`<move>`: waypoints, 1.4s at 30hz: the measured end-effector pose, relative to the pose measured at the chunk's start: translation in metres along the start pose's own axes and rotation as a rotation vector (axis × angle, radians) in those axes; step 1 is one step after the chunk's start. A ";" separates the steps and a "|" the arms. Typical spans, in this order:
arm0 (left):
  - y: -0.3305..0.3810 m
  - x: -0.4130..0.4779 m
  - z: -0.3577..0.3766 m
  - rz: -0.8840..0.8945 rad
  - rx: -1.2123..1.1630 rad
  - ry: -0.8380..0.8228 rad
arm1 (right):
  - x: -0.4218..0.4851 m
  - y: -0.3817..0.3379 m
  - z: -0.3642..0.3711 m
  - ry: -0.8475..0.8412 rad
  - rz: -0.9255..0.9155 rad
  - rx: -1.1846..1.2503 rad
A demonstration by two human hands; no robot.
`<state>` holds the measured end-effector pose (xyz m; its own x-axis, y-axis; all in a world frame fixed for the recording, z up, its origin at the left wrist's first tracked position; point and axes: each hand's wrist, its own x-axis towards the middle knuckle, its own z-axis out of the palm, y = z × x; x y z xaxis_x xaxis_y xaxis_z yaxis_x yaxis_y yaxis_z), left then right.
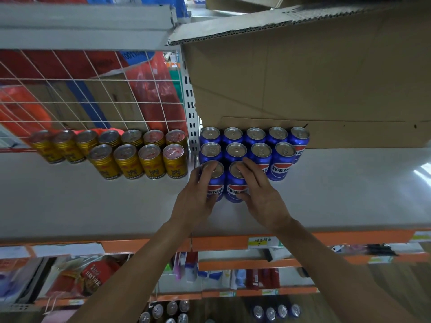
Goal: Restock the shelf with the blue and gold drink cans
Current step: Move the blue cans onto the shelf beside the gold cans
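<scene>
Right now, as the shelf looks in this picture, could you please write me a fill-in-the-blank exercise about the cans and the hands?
1. The left hand and the right hand each grip a can coloured ____.
2. The gold cans stand to the ____ of the blue cans.
3. The front row of blue cans holds only ____ cans.
4. The brown box behind the blue cans is made of ____.

Missing words: blue; left; two; cardboard.
</scene>
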<state>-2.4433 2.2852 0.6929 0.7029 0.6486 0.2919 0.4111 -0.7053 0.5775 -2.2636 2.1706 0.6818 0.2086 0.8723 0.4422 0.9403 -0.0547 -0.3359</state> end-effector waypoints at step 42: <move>0.102 -0.117 0.055 0.100 0.185 -0.146 | -0.137 0.006 -0.084 -0.160 0.109 -0.194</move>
<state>-2.4518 2.1215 0.6762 0.8162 0.5342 0.2200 0.4251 -0.8132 0.3975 -2.2636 2.0103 0.6888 0.2807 0.9210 0.2701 0.9518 -0.2308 -0.2021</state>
